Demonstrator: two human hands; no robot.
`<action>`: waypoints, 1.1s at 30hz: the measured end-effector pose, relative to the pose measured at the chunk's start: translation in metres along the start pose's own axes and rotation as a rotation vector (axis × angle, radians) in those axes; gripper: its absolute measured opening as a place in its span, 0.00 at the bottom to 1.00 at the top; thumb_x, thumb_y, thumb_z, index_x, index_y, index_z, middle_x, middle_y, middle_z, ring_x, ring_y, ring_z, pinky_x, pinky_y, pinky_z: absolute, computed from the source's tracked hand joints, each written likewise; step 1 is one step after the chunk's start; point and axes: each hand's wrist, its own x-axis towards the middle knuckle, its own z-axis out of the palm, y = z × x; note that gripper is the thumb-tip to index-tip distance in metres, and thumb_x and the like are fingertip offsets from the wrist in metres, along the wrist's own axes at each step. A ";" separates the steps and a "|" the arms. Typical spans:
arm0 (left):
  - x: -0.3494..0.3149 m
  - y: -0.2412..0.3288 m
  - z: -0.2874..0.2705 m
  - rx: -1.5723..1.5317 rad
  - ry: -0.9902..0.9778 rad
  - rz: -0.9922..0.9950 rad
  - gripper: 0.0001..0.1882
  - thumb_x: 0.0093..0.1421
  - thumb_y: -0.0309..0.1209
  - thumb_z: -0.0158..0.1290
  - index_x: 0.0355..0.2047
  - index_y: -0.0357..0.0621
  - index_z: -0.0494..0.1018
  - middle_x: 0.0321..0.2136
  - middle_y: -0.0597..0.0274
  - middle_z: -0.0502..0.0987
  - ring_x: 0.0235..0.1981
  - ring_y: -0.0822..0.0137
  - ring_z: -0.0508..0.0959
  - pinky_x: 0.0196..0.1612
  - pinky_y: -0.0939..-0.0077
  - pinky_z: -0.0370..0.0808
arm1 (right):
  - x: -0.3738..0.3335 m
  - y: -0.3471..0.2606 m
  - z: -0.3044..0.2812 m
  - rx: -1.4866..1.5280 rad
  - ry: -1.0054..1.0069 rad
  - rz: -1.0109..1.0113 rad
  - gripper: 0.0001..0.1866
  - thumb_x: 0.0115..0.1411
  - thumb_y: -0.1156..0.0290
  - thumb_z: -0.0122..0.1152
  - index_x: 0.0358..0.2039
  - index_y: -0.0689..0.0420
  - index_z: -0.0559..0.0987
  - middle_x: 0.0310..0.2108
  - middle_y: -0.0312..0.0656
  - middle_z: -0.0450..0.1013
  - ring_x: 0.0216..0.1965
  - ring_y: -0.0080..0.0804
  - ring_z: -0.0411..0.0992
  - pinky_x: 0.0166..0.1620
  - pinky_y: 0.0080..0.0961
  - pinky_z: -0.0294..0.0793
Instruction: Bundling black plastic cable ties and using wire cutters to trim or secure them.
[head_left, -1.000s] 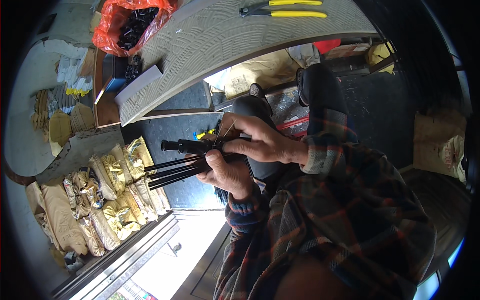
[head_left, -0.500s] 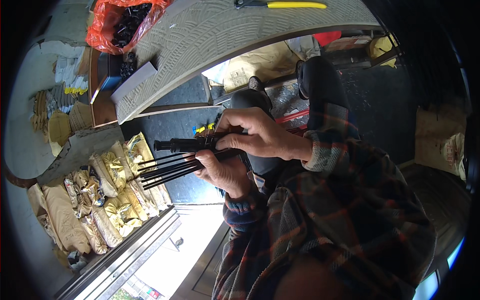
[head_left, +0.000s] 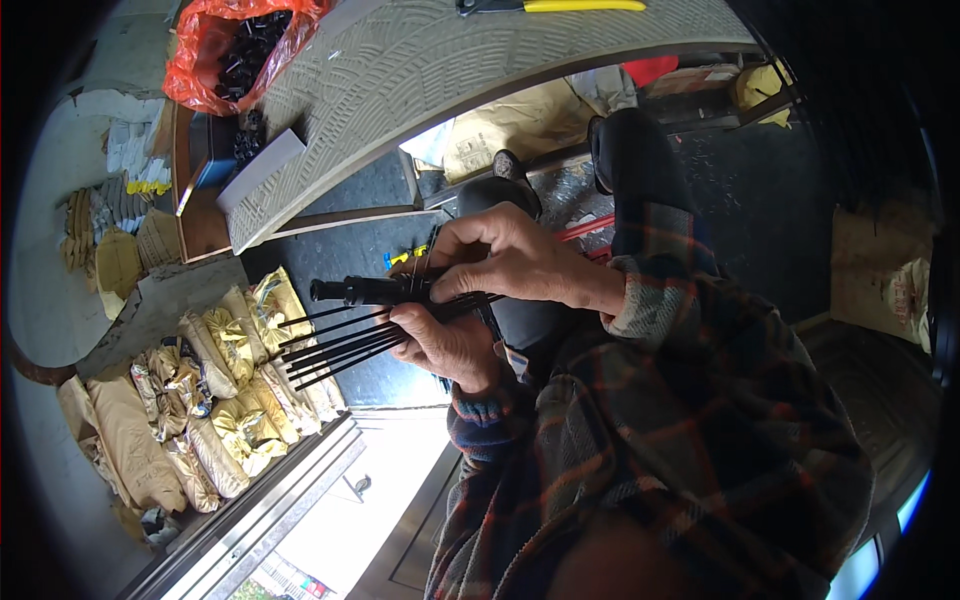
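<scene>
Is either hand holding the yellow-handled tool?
No, the yellow-handled tool lies on the tabletop, away from left hand and right hand.

– what can't you make out from your end?
– the right hand (head_left: 520, 268) covers the rear of the black tube (head_left: 375, 291), so i can't see how that end finishes.
– and the black rods (head_left: 362, 339)?
– i lose them where they run behind the hands, and most fingers of the left hand (head_left: 445, 342) are hidden too.
– anything at the edges?
– my upper edge crops the yellow-handled pliers (head_left: 585, 5) and the red bag (head_left: 190, 88); its black pieces (head_left: 243, 68) are too small to identify.
</scene>
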 end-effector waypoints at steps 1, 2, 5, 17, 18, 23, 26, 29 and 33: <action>0.000 0.000 0.000 -0.021 0.007 0.004 0.21 0.57 0.44 0.51 0.38 0.37 0.68 0.36 0.56 0.73 0.36 0.68 0.73 0.41 0.75 0.72 | 0.000 0.001 0.002 0.000 -0.001 0.000 0.10 0.47 0.76 0.65 0.29 0.64 0.75 0.25 0.36 0.72 0.30 0.18 0.70 0.33 0.15 0.69; -0.001 0.000 0.001 -0.021 0.008 0.005 0.21 0.57 0.44 0.51 0.38 0.37 0.68 0.36 0.56 0.73 0.36 0.68 0.73 0.41 0.75 0.72 | -0.002 0.004 0.005 0.043 0.030 -0.046 0.10 0.47 0.76 0.65 0.29 0.64 0.74 0.26 0.36 0.72 0.30 0.18 0.69 0.33 0.16 0.68; 0.001 -0.002 0.004 0.000 -0.069 0.030 0.28 0.59 0.52 0.42 0.36 0.32 0.66 0.33 0.56 0.71 0.34 0.67 0.72 0.40 0.74 0.70 | -0.004 0.010 0.010 0.009 0.083 -0.123 0.12 0.46 0.77 0.66 0.30 0.63 0.73 0.28 0.36 0.71 0.29 0.17 0.68 0.32 0.17 0.68; 0.000 0.001 -0.006 -0.092 -0.128 -0.060 0.25 0.58 0.48 0.46 0.41 0.36 0.64 0.33 0.62 0.69 0.34 0.72 0.70 0.40 0.78 0.69 | -0.007 0.023 0.017 -0.255 0.187 -0.469 0.10 0.43 0.76 0.67 0.27 0.61 0.76 0.27 0.37 0.70 0.29 0.22 0.69 0.31 0.18 0.68; -0.001 0.001 -0.005 -0.084 -0.133 -0.050 0.25 0.58 0.48 0.46 0.41 0.36 0.64 0.33 0.62 0.69 0.34 0.72 0.70 0.40 0.78 0.69 | -0.007 0.023 0.018 -0.287 0.206 -0.494 0.10 0.43 0.76 0.67 0.27 0.62 0.76 0.27 0.37 0.70 0.28 0.22 0.69 0.30 0.19 0.68; -0.005 0.002 0.002 -0.086 -0.074 -0.078 0.26 0.58 0.49 0.46 0.41 0.35 0.64 0.31 0.60 0.69 0.33 0.72 0.70 0.40 0.78 0.68 | -0.006 0.013 0.009 -0.255 0.167 -0.373 0.09 0.43 0.77 0.67 0.26 0.62 0.78 0.24 0.38 0.72 0.25 0.22 0.69 0.28 0.18 0.68; -0.002 0.000 0.000 -0.020 -0.017 -0.040 0.27 0.58 0.50 0.45 0.40 0.34 0.64 0.30 0.59 0.69 0.32 0.71 0.70 0.38 0.78 0.68 | -0.002 0.010 0.004 -0.170 0.104 -0.206 0.09 0.42 0.76 0.68 0.26 0.62 0.79 0.23 0.37 0.73 0.25 0.20 0.70 0.28 0.16 0.68; 0.002 0.001 -0.006 0.083 -0.080 0.011 0.27 0.61 0.51 0.39 0.37 0.33 0.66 0.32 0.58 0.70 0.32 0.70 0.70 0.38 0.77 0.67 | 0.000 0.006 0.002 -0.028 0.047 -0.029 0.08 0.42 0.76 0.69 0.25 0.62 0.80 0.23 0.36 0.73 0.25 0.18 0.69 0.28 0.15 0.68; 0.006 0.001 -0.010 0.247 -0.153 0.109 0.31 0.61 0.55 0.33 0.33 0.34 0.65 0.29 0.58 0.68 0.32 0.68 0.68 0.37 0.74 0.65 | -0.002 -0.001 0.003 -0.027 0.007 0.027 0.12 0.41 0.77 0.69 0.28 0.62 0.76 0.24 0.34 0.72 0.26 0.17 0.69 0.29 0.15 0.68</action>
